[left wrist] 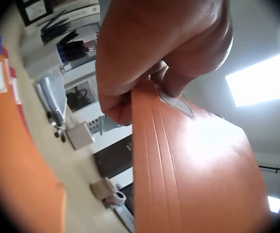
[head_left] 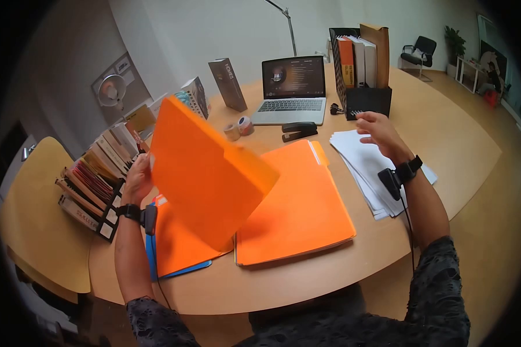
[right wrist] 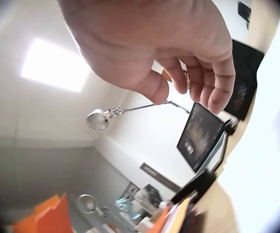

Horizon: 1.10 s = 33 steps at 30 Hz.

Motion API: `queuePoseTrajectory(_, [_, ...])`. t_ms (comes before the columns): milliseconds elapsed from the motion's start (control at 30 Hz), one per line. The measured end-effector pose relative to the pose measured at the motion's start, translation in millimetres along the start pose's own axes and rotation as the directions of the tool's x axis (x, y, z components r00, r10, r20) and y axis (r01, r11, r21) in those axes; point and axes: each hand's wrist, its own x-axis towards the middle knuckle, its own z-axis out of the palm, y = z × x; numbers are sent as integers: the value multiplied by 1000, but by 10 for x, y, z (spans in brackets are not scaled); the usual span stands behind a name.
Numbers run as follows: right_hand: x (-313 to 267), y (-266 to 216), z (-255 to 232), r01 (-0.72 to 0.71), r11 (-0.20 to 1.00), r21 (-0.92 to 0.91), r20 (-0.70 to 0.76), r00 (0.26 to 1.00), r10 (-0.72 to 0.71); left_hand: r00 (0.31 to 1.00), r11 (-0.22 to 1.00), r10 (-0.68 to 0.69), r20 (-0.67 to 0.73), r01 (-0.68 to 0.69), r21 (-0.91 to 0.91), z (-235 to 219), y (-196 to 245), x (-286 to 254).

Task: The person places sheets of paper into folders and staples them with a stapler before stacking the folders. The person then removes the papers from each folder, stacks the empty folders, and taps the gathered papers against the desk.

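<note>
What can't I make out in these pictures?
Head view: part of the orange folder lying at left, hidden behind the raised orange folder.
Head view: the words on the laptop screen, too small.
Left wrist view: the rest of the raised orange folder, cut off by the bottom edge.

Open laptop (head_left: 295,106) — stapler (head_left: 300,126) just in front — black chair (head_left: 425,47) near plant (head_left: 455,41).
</note>
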Motion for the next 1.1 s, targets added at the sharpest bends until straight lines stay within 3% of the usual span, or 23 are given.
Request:
queuePoseTrajectory(33, [-9,-22,94,-44,998,41,129,991,38,975,993,-40,-220,62,97,276,159,-117])
queuePoseTrajectory(67, [-59,-67,196,-48,998,52,130,991,41,902,974,-51,-429,139,176,573,298,-229])
queuePoseTrajectory(100, [-123,-120,292,-64,994,90,228,973,43,880,966,-65,-470,175,193,347,338,-340])
queuePoseTrajectory(167, [-173,-130,425,-92,985,145,369,929,33,878,927,-109,-467,260,272,243,423,-492])
queuePoseTrajectory(233, [-203,-99,522,-145,977,158,401,913,70,857,911,-106,-505,287,295,178,449,-528])
queuePoseTrajectory(333, [-260,-68,572,-203,964,171,423,899,114,901,839,-207,-382,364,403,-194,311,-506])
queuePoseTrajectory(400, [-299,-71,579,-238,954,182,421,896,143,831,554,-188,-523,529,642,-293,157,-379])
queuePoseTrajectory(433, [-319,-82,575,-262,946,193,431,889,158,806,528,-192,-560,566,633,-79,84,-288])
queuePoseTrajectory(467, [-337,-89,563,-284,937,205,439,882,172,814,300,-77,-576,569,765,-227,-85,-155])
queuePoseTrajectory(500, [-353,-97,551,-281,935,215,444,881,163,843,248,-35,-536,527,813,-362,-242,-53])
queuePoseTrajectory(533, [-375,-124,545,-279,938,207,435,885,167,869,193,6,-494,484,853,-160,-357,134])
queuePoseTrajectory(600, [-417,-176,552,-278,935,220,441,883,159,929,422,43,-368,316,849,466,-525,459])
queuePoseTrajectory(667, [-432,-183,567,-281,938,204,437,884,169,965,607,-4,-264,212,766,988,-766,742])
queuePoseTrajectory(767, [-469,-201,599,-290,937,195,448,876,178,985,677,-111,-132,172,716,1755,-958,979])
queuePoseTrajectory(933, [-465,-183,586,-333,912,239,451,870,200,962,854,-243,-121,271,444,1845,-1390,1148])
queuePoseTrajectory(1100, [-492,-271,638,-303,908,289,435,887,157,963,934,-228,-141,258,248,1709,-1516,1107])
